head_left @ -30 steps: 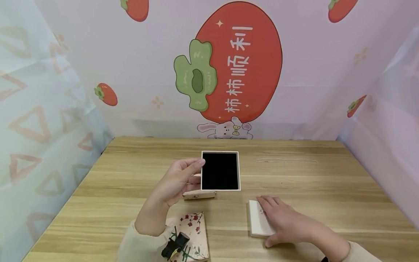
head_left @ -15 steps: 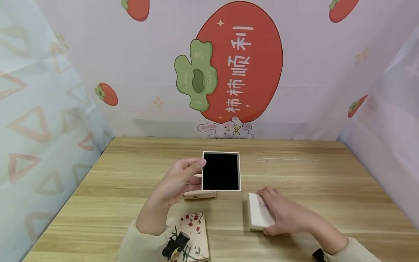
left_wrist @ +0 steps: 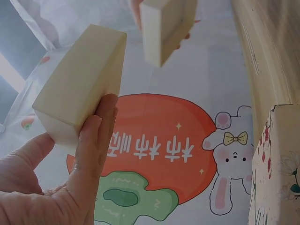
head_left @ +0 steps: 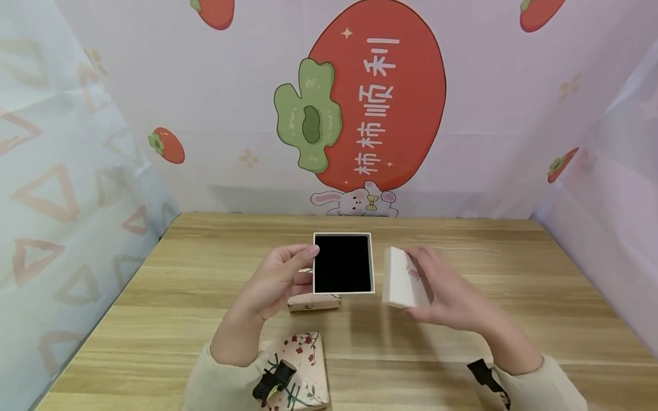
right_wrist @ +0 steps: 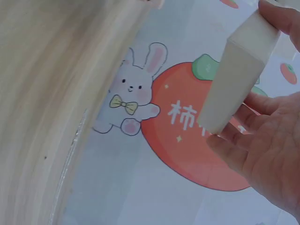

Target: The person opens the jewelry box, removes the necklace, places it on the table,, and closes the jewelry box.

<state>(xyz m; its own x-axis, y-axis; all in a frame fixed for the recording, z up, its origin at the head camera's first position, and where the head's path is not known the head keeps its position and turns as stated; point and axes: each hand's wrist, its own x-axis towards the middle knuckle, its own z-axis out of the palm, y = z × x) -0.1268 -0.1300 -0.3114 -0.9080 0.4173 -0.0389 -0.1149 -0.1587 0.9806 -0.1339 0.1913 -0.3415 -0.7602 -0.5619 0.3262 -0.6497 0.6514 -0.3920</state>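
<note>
My left hand (head_left: pixel 280 279) pinches the side of a square white box base (head_left: pixel 342 264), thumb at the rim, its black-lined inside facing me. In the left wrist view the base (left_wrist: pixel 77 84) shows its plain outer walls. To the right, my right hand (head_left: pixel 452 288) grips a white box lid (head_left: pixel 403 279) with a small pink print on top. The lid is held up over the table, tilted, with a narrow gap between it and the base. Its hollow underside shows in the left wrist view, where the lid (left_wrist: pixel 164 30) looks blurred.
A thin chain necklace (head_left: pixel 473 251) lies stretched out at the table's back right, partly hidden by my right hand. A floral box part (head_left: pixel 303 365) lies under my left forearm. Another floral piece (head_left: pixel 315 303) sits behind the left hand. A printed cloth (head_left: pixel 231 177) backs the wooden table.
My right hand has curled round the lid, lifted it off the table and carried it up beside the box base. The left hand and base have shifted only slightly.
</note>
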